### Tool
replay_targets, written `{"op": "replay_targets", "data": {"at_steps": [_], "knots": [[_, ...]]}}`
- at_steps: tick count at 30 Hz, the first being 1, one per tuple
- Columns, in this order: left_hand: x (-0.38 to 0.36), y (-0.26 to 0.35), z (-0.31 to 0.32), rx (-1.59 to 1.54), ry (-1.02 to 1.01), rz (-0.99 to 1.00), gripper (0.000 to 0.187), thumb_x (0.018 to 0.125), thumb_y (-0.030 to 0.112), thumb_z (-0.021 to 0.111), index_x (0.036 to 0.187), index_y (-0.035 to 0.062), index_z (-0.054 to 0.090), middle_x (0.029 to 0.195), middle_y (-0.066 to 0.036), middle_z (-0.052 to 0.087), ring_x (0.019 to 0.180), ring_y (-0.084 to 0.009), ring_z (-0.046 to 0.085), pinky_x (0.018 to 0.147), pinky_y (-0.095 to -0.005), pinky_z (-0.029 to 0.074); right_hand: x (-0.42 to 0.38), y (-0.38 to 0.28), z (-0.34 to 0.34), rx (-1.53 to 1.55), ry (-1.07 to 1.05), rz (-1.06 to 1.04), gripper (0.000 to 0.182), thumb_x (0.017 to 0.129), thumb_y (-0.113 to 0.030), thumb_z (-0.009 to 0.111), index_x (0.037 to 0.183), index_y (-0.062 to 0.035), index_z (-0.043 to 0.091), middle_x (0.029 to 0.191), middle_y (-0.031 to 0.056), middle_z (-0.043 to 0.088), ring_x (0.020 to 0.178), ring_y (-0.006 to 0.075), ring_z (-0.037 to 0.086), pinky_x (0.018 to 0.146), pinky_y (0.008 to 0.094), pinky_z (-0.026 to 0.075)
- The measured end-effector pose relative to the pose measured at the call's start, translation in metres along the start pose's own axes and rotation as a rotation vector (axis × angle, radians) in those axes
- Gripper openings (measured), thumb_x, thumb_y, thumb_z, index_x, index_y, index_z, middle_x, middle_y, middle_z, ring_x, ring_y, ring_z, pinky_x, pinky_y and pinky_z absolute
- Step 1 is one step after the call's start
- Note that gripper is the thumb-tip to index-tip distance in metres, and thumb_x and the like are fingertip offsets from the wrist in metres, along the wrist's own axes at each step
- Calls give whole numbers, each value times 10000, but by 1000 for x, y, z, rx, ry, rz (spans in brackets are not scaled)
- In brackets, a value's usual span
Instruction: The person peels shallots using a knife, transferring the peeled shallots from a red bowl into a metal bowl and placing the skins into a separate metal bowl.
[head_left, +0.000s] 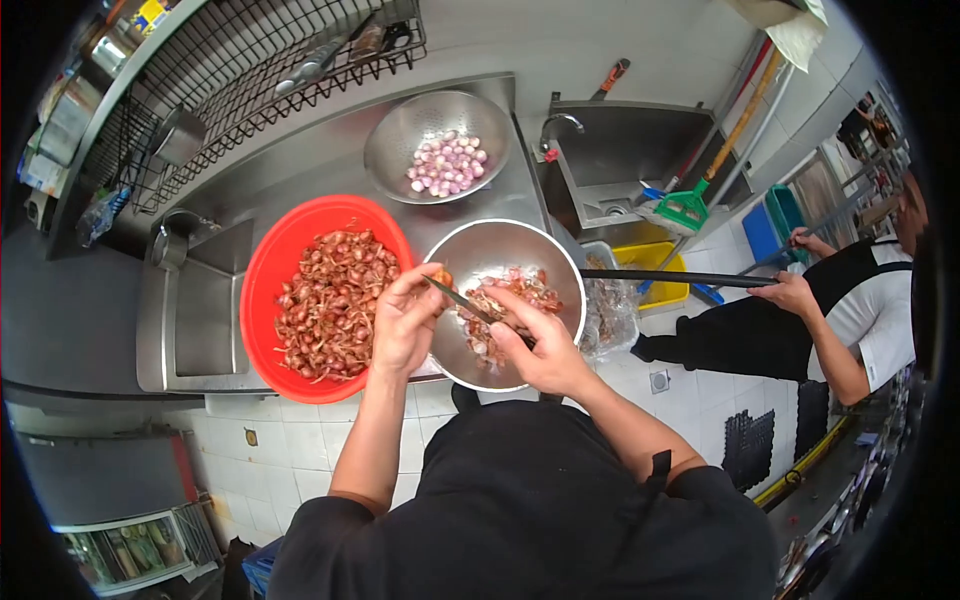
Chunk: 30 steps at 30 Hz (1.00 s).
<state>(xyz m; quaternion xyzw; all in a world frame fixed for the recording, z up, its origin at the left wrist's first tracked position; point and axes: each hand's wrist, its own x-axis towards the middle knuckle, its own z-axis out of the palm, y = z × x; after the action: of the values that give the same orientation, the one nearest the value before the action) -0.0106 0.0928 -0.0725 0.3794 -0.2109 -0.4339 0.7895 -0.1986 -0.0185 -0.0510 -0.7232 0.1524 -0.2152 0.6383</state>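
Observation:
Between the fingertips of my left hand (404,318) is a shallot (443,277), its brownish skin showing. My right hand (540,345) is wrapped round a knife (462,302), whose blade reaches up and left to the shallot. Both hands are over the near left part of a steel bowl (505,228) with peeled skins and scraps (535,290) inside. Left of it, a red basin (262,335) holds a heap of unpeeled shallots (340,300). Farther back, a steel colander (385,150) contains peeled, pale purple shallots (447,163).
Sinks stand at the left (205,325) and back right (600,170). A wire rack (270,80) hangs above the counter. On the right, a co-worker (800,310) in a black apron holds a long dark pole (690,276). A plastic-covered container (608,300) sits beside the bowl.

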Motion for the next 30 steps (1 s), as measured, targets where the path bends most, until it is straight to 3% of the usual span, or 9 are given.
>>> {"op": "replay_targets", "data": {"at_steps": [6, 12, 14, 16, 18, 19, 24, 28, 30], "knots": [[-15, -11, 24, 104, 47, 95, 289, 892, -32, 656, 1173, -18, 586, 1084, -122, 672, 981, -174, 656, 872, -311, 543, 4, -7, -6, -54, 20, -84, 478, 959, -141, 581, 1405, -8, 472, 1005, 140, 697, 877, 157, 662, 847, 325, 501], [-22, -3, 41, 462, 55, 192, 218, 882, -81, 644, 1092, -54, 595, 1084, -145, 669, 1007, -160, 642, 875, -298, 531, 4, -4, -3, 0, 2, -61, 442, 962, -130, 562, 1378, 9, 500, 1024, 147, 701, 888, 163, 669, 854, 322, 502], [-20, -6, 47, 502, 48, 367, 186, 863, -103, 659, 1040, -69, 613, 1090, -153, 670, 986, -155, 647, 867, -282, 536, 4, -3, 3, 15, 76, -125, 427, 964, -117, 551, 1369, 13, 509, 1005, 135, 694, 864, 135, 642, 849, 310, 496], [-18, -8, 46, 612, 49, 431, 185, 852, -91, 674, 1027, -66, 622, 1085, -158, 677, 972, -154, 651, 847, -277, 534, 4, -4, 6, -24, 115, -181, 434, 963, -108, 546, 1376, 17, 497, 1031, 133, 689, 886, 122, 624, 859, 299, 488], [-17, -9, 45, 724, 51, 500, 184, 841, -80, 690, 1014, -64, 632, 1079, -163, 683, 957, -152, 654, 826, -273, 533, 2, -16, 5, -11, 117, -79, 442, 965, -105, 538, 1384, 22, 479, 1091, 150, 689, 974, 151, 644, 902, 303, 478], [-19, -10, 44, 812, 48, 503, 206, 843, -99, 675, 1040, -77, 620, 1129, -178, 654, 1008, -175, 637, 876, -290, 520, 1, -20, 4, 11, 103, -6, 453, 967, -103, 531, 1394, 28, 460, 1199, 184, 661, 1123, 196, 627, 969, 318, 455], [-20, -11, 52, 1083, 49, 678, 254, 833, -113, 678, 1077, -88, 614, 1165, -188, 633, 1001, -195, 638, 889, -296, 510, 1, -8, 5, -48, 148, -122, 441, 976, -111, 524, 1385, 45, 471, 1258, 212, 622, 1206, 205, 579, 1015, 319, 423], [-21, -12, 59, 1071, 18, 671, 272, 823, -116, 686, 1083, -81, 615, 1144, -182, 640, 984, -185, 643, 866, -289, 514, 3, -6, 2, -15, 172, -114, 432, 978, -117, 539, 1355, 89, 485, 1272, 200, 615, 1190, 194, 579, 1006, 308, 432], [-20, -19, 57, 823, 59, 519, 278, 819, -114, 693, 1083, -77, 615, 1122, -173, 645, 988, -178, 640, 857, -291, 517, 2, -7, 1, 66, 161, -42, 433, 976, -108, 548, 1352, 97, 485, 1265, 186, 618, 1173, 180, 579, 1000, 305, 437]]}}
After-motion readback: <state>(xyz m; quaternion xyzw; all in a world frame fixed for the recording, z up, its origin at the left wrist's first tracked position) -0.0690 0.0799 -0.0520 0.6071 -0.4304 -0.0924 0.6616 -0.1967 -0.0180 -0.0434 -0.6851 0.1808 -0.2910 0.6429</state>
